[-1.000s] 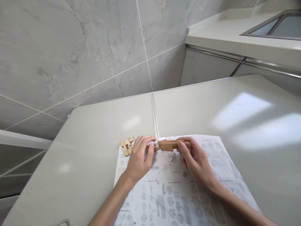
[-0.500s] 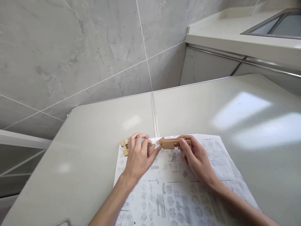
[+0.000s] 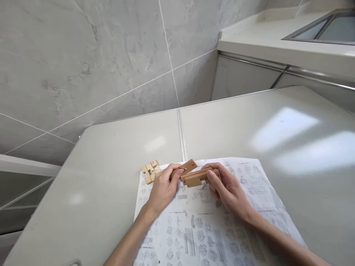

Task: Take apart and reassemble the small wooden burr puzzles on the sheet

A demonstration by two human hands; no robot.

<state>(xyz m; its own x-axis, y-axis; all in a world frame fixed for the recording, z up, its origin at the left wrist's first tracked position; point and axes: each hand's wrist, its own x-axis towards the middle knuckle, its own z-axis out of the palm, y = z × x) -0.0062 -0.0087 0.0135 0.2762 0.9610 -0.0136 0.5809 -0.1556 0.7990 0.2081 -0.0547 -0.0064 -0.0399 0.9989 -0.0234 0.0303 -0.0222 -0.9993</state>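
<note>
My left hand (image 3: 163,186) is closed on a flat brown wooden puzzle piece (image 3: 189,166), its free end pointing up and to the right. Notched wooden puzzle pieces (image 3: 195,180), lying side by side, are gripped at their right end by my right hand (image 3: 226,186). The left-hand piece is angled just behind the left end of these; whether they touch I cannot tell. Left of my left hand, paler notched wooden pieces (image 3: 149,171) lie grouped on the corner of a printed sheet (image 3: 188,214). My fingers hide part of each held piece.
The sheet, covered with small diagrams, lies on a glossy pale folding table (image 3: 111,192) with a seam down its middle. A grey tiled wall (image 3: 111,55) stands behind. At the back right is a white counter (image 3: 257,33) with a sink (image 3: 330,27).
My left hand has drawn its piece up and turned it, so more of it shows. The pieces in my right hand have tilted and moved slightly lower left. The pale pieces are less covered.
</note>
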